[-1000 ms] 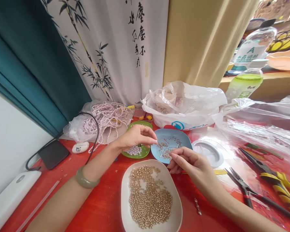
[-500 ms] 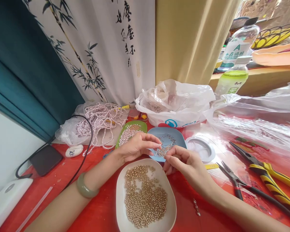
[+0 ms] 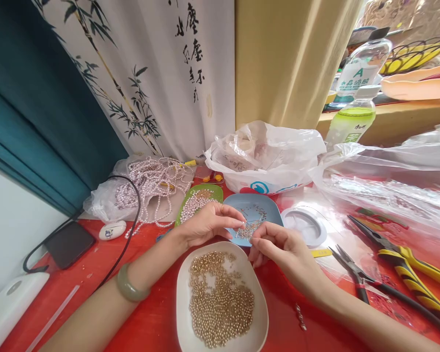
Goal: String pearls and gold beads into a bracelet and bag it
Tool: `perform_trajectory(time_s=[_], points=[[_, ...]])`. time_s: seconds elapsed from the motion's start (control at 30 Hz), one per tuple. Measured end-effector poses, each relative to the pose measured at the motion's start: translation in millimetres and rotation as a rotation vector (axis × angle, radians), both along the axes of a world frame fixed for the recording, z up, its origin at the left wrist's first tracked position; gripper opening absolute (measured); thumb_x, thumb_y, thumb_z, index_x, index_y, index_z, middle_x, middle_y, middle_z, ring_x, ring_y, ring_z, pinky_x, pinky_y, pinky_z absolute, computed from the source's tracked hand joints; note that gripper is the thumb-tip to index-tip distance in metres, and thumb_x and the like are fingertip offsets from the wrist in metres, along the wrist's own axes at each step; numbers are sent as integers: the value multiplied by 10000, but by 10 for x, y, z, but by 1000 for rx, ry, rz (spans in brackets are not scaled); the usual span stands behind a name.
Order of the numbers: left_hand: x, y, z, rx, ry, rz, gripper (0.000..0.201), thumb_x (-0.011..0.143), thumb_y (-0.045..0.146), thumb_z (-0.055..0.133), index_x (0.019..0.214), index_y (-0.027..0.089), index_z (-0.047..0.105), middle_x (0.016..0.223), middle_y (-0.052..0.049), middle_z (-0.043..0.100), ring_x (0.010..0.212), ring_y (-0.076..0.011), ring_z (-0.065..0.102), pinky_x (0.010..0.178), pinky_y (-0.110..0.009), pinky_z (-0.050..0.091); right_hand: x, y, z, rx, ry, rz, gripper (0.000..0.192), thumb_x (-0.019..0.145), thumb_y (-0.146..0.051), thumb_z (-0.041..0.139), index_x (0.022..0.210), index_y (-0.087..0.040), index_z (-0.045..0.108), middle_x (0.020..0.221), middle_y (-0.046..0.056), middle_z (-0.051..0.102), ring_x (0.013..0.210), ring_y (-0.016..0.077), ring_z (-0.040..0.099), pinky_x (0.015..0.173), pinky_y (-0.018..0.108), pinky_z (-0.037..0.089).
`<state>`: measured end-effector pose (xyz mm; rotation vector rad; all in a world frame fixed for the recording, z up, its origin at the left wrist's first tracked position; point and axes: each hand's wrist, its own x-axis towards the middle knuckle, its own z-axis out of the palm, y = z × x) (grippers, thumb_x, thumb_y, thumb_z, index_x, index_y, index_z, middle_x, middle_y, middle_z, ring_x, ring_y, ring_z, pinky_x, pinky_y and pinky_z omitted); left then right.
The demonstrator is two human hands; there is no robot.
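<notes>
My left hand (image 3: 205,226) hovers at the near edge of the blue dish (image 3: 267,204), which holds small metal pins. Its thumb and forefinger pinch something tiny and pale that looks like a bead. My right hand (image 3: 284,250) is just to the right, fingertips pinched on what looks like a thin metal pin, almost touching the left fingertips. Right below both hands sits the white dish (image 3: 185,322) heaped with gold beads. The green dish (image 3: 212,189) with pale pearls lies behind my left hand. A green bangle (image 3: 129,286) is on my left wrist.
Pearl strands (image 3: 150,178) on a plastic bag lie far left, with a black phone (image 3: 70,242) and cable. A white plastic bag (image 3: 267,156) stands behind the dishes. A clear lid (image 3: 306,222), black pliers (image 3: 355,278) and yellow-handled pliers (image 3: 414,269) lie right. Bottles (image 3: 352,122) stand behind.
My left hand came back from over the green dish to the blue dish's near edge. My right hand shifted slightly left, and the two sets of fingertips closed in on each other.
</notes>
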<state>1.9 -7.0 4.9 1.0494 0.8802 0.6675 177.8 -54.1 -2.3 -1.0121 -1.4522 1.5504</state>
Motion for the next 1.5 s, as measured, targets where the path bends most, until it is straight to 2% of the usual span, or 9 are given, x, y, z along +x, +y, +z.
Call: perform_trajectory(time_s=[0.57,0.97,1.4,1.5], points=[[-20,5,13,124,115,-26,158,594,203,711,715,116,656,682,-15,605,593,-84,537,494,-192,439,4,-1,5,-14,-2,13,82,701,-166,481,622,-188,492,509,-17,619,486,109,571,516,236,457],[-16,-4,15,150,127,-44,166,594,208,714,710,113,643,664,-16,604,565,-85,539,487,-195,446,-6,-5,56,-9,-47,9,100,704,-189,484,604,-193,487,498,-20,597,486,114,566,510,240,463],[-11,-8,-11,129,82,-81,127,635,198,700,728,121,658,694,-49,677,649,-114,609,516,-185,456,4,-1,25,-27,-56,27,106,700,-140,446,610,-187,480,469,-47,557,433,82,506,462,203,408],[-18,3,-33,149,99,-70,137,619,196,713,724,126,660,690,-38,671,596,-98,591,508,-189,452,4,-3,32,-27,-67,26,116,699,-131,440,605,-188,477,470,-50,555,433,81,507,462,200,406]])
